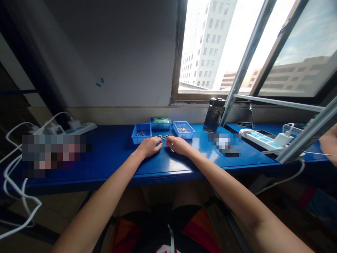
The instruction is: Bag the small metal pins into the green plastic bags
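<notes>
On the blue table (110, 165), my left hand (150, 147) and my right hand (178, 144) rest close together with a narrow gap between them. The fingers of both are curled in and pinched. A thin, pale sliver shows between the fingertips, too small to name. Just beyond the hands lie several small metal pieces (164, 136). Behind my left hand stands a blue bin (134, 140) with a few small dark metal parts inside. Past my right hand sits another blue bin (187, 136) holding many small metal parts.
A third blue bin (151, 125) holds green packets (160, 120). A black bottle (213, 114) stands near a metal frame post (243, 63). Power strips (265, 140) with white cables lie at both sides. Another person's arm (329, 142) shows at far right.
</notes>
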`<state>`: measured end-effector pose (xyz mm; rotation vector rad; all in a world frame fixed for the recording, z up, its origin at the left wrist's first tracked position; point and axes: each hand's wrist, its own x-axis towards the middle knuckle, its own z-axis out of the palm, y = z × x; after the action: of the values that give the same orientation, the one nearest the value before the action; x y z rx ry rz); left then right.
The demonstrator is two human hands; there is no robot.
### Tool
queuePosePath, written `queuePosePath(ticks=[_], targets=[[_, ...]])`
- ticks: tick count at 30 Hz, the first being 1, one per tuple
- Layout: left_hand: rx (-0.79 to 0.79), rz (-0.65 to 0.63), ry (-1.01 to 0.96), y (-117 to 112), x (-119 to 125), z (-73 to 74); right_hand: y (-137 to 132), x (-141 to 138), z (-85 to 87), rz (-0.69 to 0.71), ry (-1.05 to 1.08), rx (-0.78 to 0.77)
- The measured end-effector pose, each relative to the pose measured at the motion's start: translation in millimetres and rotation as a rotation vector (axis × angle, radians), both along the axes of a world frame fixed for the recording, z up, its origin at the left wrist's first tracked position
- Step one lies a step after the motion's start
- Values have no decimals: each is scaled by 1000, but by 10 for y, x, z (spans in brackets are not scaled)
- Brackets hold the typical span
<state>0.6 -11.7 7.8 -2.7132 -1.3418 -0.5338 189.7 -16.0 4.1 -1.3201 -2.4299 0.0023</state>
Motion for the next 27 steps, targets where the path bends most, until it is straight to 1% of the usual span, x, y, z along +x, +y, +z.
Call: queuePosePath(ticks=[7,13,20,23,27], targets=[[31,-48,-20,10,-10,-9,16,3,-21,10,22,9],[68,-96,-34,-29,9,19,13,-7,-30,35,15,-5],[57,-140,-29,-79,28,48,-27,-37,-6,77,23,-17],[71,-129,-48,-92,34,48,-21,-31,-8,77,49,-30],[71,-74,-45,-94,39,45,-2,-19,-16,47,71,-33]])
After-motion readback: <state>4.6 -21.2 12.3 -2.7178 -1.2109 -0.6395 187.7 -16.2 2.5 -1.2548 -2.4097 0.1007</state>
